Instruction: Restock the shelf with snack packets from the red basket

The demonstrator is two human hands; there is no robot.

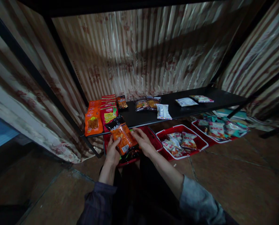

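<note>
Bag of snacks is above the red basket, near the shelf; our left hand grips its left side, our right hand is at its right edge, grip unclear.

The head camera looks forward and down over the left hand and right hand, both near. It faces the black shelf beyond.

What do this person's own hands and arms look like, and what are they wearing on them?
Both the left hand and right hand are bare, with no gloves visible. The forearms show below long-cut sleeves: the left sleeve looks dark purplish blue, the right sleeve a paler grey-blue.
</note>
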